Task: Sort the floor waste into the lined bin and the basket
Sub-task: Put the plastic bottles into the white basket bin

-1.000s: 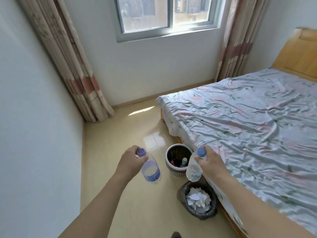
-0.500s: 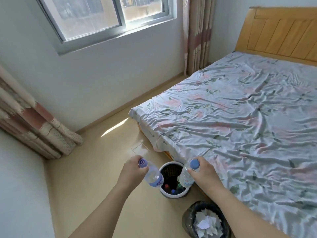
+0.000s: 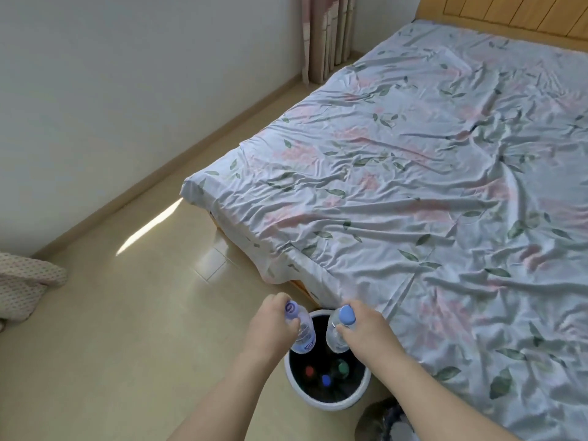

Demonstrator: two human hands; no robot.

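My left hand (image 3: 270, 326) grips a clear plastic bottle (image 3: 304, 337) with a purple cap by its neck. My right hand (image 3: 362, 326) grips a second clear bottle (image 3: 334, 337) with a blue cap the same way. Both bottles hang upright over the mouth of the white-rimmed basket (image 3: 294, 381) on the floor beside the bed. Inside the basket I see red, blue and green bottle caps. The black-lined bin (image 3: 375, 421) shows at the bottom edge, partly behind my right forearm.
The bed (image 3: 413, 186) with a wrinkled floral sheet fills the right side, its edge right next to the basket. A curtain hem (image 3: 25, 288) lies on the floor at far left. Tan floor tiles stretch to the white wall.
The view has tilted down and closer. Both hands have carried the bottles from beside the basket to directly over its opening, close together.
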